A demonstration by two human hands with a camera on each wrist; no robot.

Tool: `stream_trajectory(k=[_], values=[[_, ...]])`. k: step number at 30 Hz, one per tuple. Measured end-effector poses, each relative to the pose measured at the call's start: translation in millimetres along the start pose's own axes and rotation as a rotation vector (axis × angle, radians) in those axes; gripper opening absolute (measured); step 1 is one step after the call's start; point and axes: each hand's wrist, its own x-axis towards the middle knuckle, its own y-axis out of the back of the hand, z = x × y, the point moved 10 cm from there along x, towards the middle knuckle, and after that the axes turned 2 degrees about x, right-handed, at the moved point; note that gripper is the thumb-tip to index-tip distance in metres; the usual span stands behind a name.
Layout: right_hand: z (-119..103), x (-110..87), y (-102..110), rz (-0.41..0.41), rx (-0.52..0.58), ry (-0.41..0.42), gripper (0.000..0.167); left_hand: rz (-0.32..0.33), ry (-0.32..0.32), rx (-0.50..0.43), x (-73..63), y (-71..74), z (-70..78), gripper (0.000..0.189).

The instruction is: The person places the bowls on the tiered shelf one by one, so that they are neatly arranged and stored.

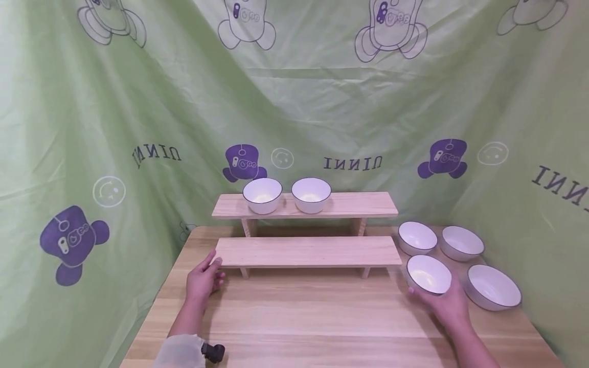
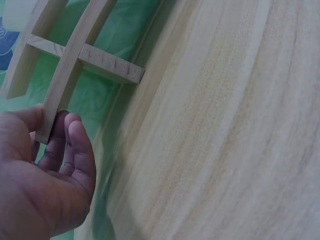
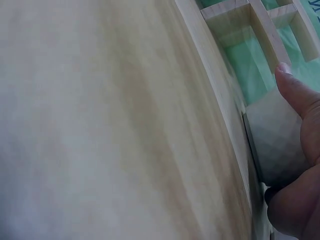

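Observation:
My left hand is at the left end of the lower wooden shelf. In the left wrist view the thumb lies on top of the shelf board and the fingers curl beneath it, pinching its end. On the right, my right hand grips a white bowl with a dark rim, thumb on the near side and fingers round the right. The right wrist view has this bowl from the side, partly hidden by the hand.
Two white bowls stand on the upper shelf, a left one and a right one. Around the held bowl are three more: one behind, one back right, one right. A green curtain surrounds the wooden table.

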Motion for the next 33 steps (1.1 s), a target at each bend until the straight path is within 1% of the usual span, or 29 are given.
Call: stream_trajectory(k=[3, 12, 17, 21, 26, 29, 33], values=[[-0.1, 3.0, 0.7, 0.006, 0.008, 0.009, 0.123, -0.012, -0.007, 0.004, 0.5, -1.5, 0.2, 0.067], [1.9, 3.6, -1.3, -0.001, -0.012, 0.027, 0.122, -0.012, -0.009, -0.009, -1.1, -0.5, -0.9, 0.066], [0.5, 4.3, -1.5, -0.024, -0.003, 0.033, 0.123, -0.026, -0.007, -0.015, 0.1, -1.2, -0.8, 0.067], [2.0, 4.5, -0.7, -0.032, -0.001, 0.012, 0.125, -0.026, -0.006, -0.018, 1.7, -1.2, -1.1, 0.067], [1.6, 5.6, 0.0, -0.030, 0.013, 0.006, 0.121, -0.015, -0.013, -0.009, 2.8, 0.0, -0.7, 0.067], [1.9, 4.7, 0.8, -0.034, 0.015, -0.014, 0.121, -0.006, -0.010, -0.009, 2.6, 1.2, -1.1, 0.067], [2.5, 2.4, 4.0, -0.036, 0.025, -0.053, 0.124, -0.012, -0.009, -0.010, 2.5, 0.8, -0.8, 0.067]])
